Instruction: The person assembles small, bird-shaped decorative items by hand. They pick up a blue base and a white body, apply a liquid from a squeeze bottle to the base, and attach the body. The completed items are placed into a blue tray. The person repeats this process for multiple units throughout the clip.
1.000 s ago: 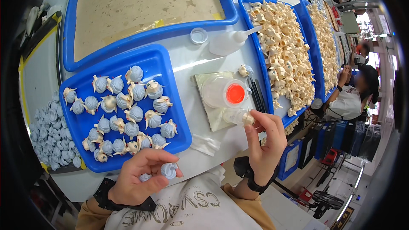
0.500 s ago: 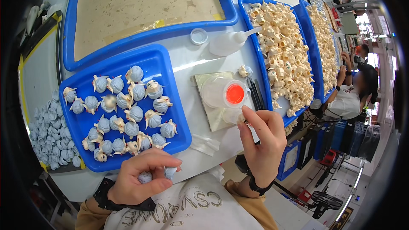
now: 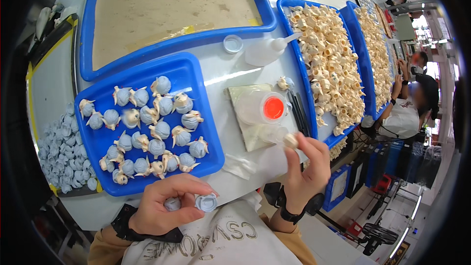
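Note:
My left hand [image 3: 159, 205] pinches a pale blue doll hair piece [image 3: 206, 202] between thumb and forefinger, its hollow side facing up. A second blue hair piece [image 3: 171, 204] rests inside the curled fingers. My right hand [image 3: 314, 167] is raised at the right of the table, its thumb and fingertips closed on a small cream doll head [image 3: 290, 140]. Beyond it, a translucent cup [image 3: 248, 106] with a red-orange round spot [image 3: 273, 108] stands on a pale square pad [image 3: 235, 99], next to a smaller clear cup [image 3: 271, 133].
Finished-looking doll heads with blue hair fill a blue tray [image 3: 189, 66] at left, beside a pile of loose hair pieces [image 3: 66, 152]. Cream heads [image 3: 326, 59] fill trays at right. A white squeeze bottle [image 3: 260, 53], dark thin tools [image 3: 298, 113] and crumpled tissue [image 3: 239, 166] lie between.
My right hand has turned, bringing the cream head into clearer view, slightly right of before. In my left hand the pinched hair piece has tipped so its hollow side shows.

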`<state>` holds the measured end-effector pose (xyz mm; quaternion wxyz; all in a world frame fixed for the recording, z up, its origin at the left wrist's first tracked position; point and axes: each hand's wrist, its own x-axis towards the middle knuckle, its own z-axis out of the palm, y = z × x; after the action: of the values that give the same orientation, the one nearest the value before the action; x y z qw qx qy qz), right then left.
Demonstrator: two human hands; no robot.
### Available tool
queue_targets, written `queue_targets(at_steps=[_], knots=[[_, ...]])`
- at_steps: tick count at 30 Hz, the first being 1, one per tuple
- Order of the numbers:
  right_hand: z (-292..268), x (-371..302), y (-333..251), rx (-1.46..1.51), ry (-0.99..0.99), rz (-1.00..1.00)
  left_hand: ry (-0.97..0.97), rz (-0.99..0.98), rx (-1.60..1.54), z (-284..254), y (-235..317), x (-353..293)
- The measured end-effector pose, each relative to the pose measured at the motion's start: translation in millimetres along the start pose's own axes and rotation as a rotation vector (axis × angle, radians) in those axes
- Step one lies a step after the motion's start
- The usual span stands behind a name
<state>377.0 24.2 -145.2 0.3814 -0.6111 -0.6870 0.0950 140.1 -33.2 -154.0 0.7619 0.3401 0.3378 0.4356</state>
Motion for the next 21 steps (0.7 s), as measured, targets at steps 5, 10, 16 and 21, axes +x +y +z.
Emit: queue_targets(at_steps=[5,10,16,21], knots=[[-1,-21,-29,0.782,-0.059,-0.138,0.044,0.073,0.035,3,2,1],[7,-28,-47,0.732,-0.336,-0.253,0.092,0.137,0.089,6,-4,-1],[4,-27,-55,0.43,-0.375,-0.279,0.071,0.089,0.252,8,4,0],[-1,-27,-52,0.392,-0.404,-0.273,0.054,0.075,0.39,9,7,3]])
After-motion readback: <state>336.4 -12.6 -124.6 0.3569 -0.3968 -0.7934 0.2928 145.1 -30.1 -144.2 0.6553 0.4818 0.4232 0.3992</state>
